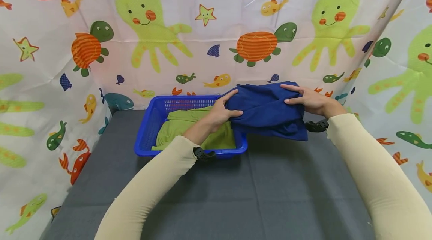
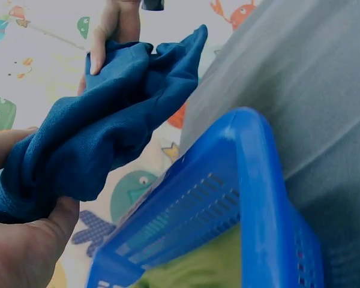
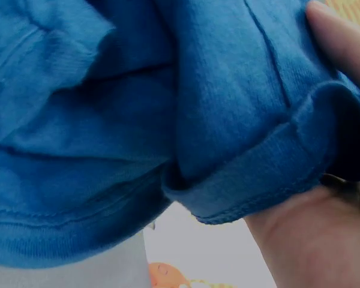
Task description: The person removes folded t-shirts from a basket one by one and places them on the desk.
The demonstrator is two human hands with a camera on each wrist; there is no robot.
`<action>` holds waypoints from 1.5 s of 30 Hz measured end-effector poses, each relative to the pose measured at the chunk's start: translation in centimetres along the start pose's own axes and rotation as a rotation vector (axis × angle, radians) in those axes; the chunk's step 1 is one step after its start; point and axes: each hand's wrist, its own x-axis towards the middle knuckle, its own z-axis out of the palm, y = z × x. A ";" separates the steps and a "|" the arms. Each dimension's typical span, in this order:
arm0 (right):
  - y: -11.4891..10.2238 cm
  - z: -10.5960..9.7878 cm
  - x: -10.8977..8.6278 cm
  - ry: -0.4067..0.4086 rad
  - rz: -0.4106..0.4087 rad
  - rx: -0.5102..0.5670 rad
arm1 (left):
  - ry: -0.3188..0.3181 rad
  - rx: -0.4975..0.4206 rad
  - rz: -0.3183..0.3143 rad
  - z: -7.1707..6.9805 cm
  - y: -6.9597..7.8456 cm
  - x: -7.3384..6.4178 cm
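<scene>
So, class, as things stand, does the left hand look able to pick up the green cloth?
Probably not without letting go: the left hand grips the blue cloth. Otherwise the way looks free: the green cloth lies nearby in an open-topped basket.

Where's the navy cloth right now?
Head view, right of centre: the navy cloth is held up between the left hand and right hand, above the grey table, hiding the right rear corner of the blue basket.

Head view forward-down, wrist close-ups
</scene>
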 end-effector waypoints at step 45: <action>6.0 -2.8 -1.4 0.052 0.116 -0.057 | -0.058 0.079 -0.126 6.2 -3.4 2.8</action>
